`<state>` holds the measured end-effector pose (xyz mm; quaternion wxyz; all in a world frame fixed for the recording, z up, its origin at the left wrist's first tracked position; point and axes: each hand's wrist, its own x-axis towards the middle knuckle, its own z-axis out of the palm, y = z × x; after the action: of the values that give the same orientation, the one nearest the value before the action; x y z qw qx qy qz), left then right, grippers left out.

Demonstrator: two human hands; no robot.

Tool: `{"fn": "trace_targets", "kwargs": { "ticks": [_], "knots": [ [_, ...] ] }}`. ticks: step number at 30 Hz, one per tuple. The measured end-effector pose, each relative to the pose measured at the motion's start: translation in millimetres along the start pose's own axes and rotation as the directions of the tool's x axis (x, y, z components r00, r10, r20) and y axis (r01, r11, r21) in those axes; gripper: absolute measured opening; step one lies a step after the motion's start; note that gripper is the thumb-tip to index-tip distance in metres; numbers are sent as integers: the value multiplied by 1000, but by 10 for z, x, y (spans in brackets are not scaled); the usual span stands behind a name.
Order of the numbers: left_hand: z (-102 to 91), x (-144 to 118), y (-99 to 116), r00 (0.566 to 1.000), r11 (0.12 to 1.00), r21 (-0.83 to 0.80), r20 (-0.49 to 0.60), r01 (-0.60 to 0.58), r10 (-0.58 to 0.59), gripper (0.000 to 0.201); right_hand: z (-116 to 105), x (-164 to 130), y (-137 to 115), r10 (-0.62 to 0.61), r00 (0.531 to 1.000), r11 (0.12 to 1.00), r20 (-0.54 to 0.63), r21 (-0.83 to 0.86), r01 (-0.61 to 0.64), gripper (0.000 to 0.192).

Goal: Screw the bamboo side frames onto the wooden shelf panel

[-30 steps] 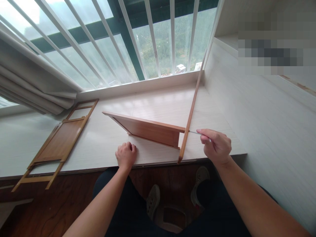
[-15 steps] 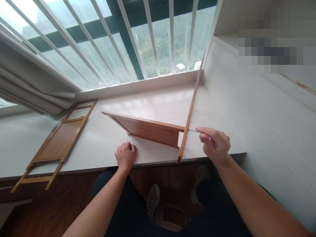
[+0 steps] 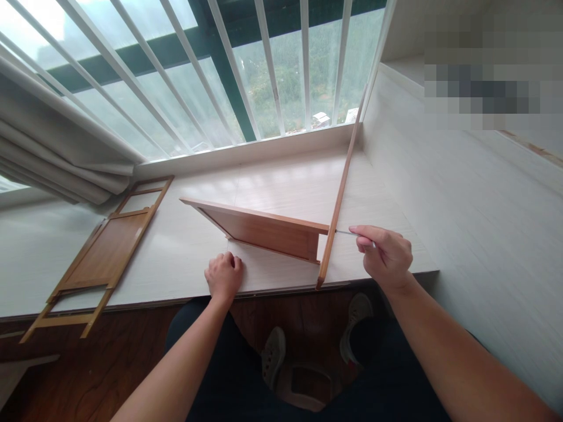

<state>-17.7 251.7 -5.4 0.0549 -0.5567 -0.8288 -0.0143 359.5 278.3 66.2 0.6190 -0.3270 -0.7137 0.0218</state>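
While the pale counter [image 3: 285, 181] fills the middle of the view, three wooden pieces sit on it: a flat framed panel [image 3: 103, 252] at nine o'clock, a tilted wooden board [image 3: 264, 231] at the centre, and an upright side panel [image 3: 341, 187] seen edge-on, its long axis running from six toward one o'clock. The right hand [image 3: 387, 258], at three o'clock, pinches one thin metal tool [image 3: 347, 232] (its kind too small to tell) pointing at nine o'clock into the side panel. The left hand [image 3: 224, 276], clenched, rests on the counter at six o'clock, holding nothing.
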Motion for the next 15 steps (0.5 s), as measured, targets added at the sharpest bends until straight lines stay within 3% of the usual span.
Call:
{"fn": "trace_targets", "kwargs": {
  "ticks": [15],
  "knots": [
    [-31, -5, 14, 1000, 1000, -20, 22, 13, -12, 26, -40, 73, 20, -81, 996, 997, 39, -17, 82, 19]
  ]
}}
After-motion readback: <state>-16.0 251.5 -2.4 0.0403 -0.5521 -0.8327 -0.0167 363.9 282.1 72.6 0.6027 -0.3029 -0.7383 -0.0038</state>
